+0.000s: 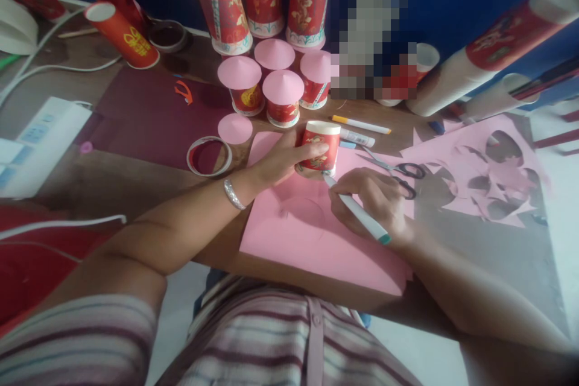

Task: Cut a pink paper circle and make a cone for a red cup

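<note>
A short red paper tube (pixel 321 143) with a gold pattern and white rims is gripped in my left hand (pixel 289 157), thumb across its front. My right hand (pixel 375 199) is closed around a white marker (pixel 364 217) with a green end. The marker's tip meets the tube's lower white rim. Beneath both hands lies a pink paper sheet (pixel 275 235) with a faint circle outline on it. Scissors (pixel 398 172) with dark handles rest beyond my right hand. Behind the tube are a glue stick (pixel 359 136) and a yellow-and-white marker (pixel 362 124).
Several red tubes with pink cone tops (pixel 283 93) stand at the back. Pink paper offcuts (pixel 493 175) spread at right, near a long cardboard tube (pixel 443 87). A tape roll (pixel 208 155) and a pink disc (pixel 235 128) lie left. A white power strip (pixel 49 145) is far left.
</note>
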{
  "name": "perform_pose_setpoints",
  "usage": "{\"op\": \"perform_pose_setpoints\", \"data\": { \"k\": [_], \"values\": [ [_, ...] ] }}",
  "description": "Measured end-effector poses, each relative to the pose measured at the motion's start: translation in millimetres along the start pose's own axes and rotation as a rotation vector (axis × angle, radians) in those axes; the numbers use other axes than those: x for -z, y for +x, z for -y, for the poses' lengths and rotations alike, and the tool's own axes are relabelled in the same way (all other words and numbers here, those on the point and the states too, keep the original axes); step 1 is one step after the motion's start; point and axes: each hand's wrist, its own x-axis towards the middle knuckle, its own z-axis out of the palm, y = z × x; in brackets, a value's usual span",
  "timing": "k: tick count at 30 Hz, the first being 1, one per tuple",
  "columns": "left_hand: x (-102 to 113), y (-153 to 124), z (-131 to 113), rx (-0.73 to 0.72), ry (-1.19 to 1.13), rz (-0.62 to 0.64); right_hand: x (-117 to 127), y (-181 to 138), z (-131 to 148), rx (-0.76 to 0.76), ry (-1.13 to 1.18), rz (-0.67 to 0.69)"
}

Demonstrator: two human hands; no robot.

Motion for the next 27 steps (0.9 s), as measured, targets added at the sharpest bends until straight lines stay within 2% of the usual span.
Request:
{"op": "perform_pose_setpoints", "data": {
  "k": [15, 27],
  "values": [
    [2.5, 1.4, 5.9, 0.011, -0.018, -0.027, -5.5, -4.0, 4.2, -0.059, 0.060, 0.081],
    [-2.0, 0.3, -1.9, 0.036, -0.026, -0.013, -4.6, -2.7, 0.8, -0.011, 0.017, -0.032]
  ]
}}
